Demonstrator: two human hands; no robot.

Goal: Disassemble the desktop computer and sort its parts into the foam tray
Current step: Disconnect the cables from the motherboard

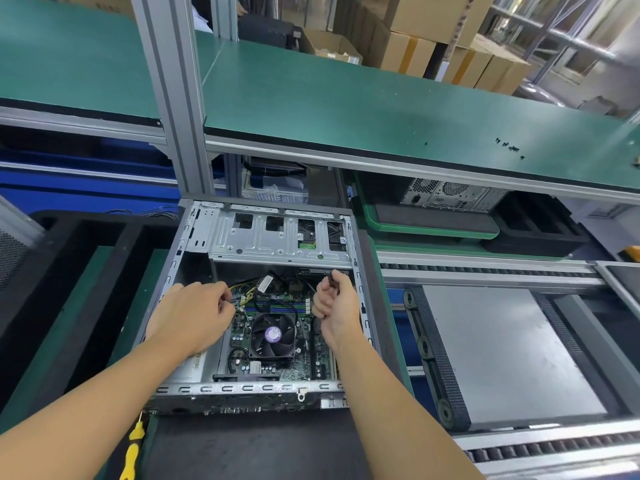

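Green bench surface [346, 98] spans the far side, above a conveyor line. Below it the desktop computer [242, 388] lies on its side, open upward, with its long axis running away from the person: drive cage [277, 237] far, port panel near. Black foam tray [86, 237] sits just beside it, on the left. Inside the case, the left hand [194, 313] has its grip pinched on yellow wires [242, 287] beside the fan [273, 336]. The right hand [334, 303] has its grip curled round a black cable [330, 277].
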